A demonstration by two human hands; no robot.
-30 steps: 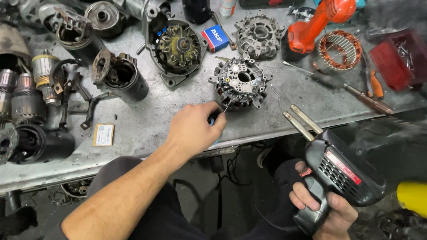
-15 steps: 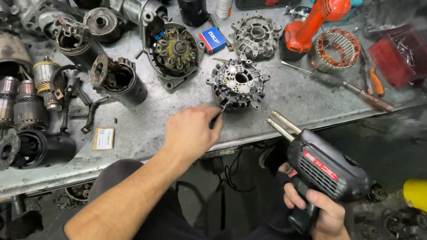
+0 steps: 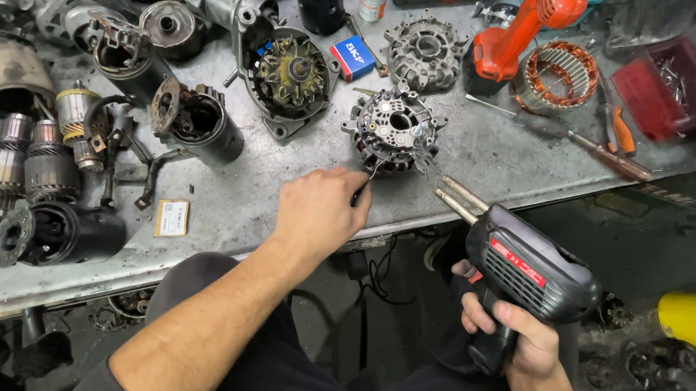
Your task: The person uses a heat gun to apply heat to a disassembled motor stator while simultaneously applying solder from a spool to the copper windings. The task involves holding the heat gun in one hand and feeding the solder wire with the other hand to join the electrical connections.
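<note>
My left hand [image 3: 321, 210] rests on the front of the metal bench [image 3: 230, 206], pinching a thin strand of solder wire [image 3: 372, 173] whose end touches the dark round rectifier assembly [image 3: 394, 135]. My right hand [image 3: 518, 336] grips the handle of a black pistol-type soldering gun [image 3: 529, 266]. Its two metal prongs point up and left, with the tip just short of the rectifier's front right edge.
The bench holds starter bodies [image 3: 199, 122], armatures [image 3: 29, 162], an open alternator housing [image 3: 291, 72], a grey end plate [image 3: 425, 50], a copper stator ring [image 3: 557, 75], an orange power tool [image 3: 519, 35], a red parts bin [image 3: 670, 80], a screwdriver [image 3: 592, 147] and a small blue box [image 3: 352, 56]. A yellow object [image 3: 687, 320] lies lower right.
My right hand has brought the soldering gun up and left, so its prongs are nearer the rectifier. My left hand has stayed at the rectifier's front edge with the wire.
</note>
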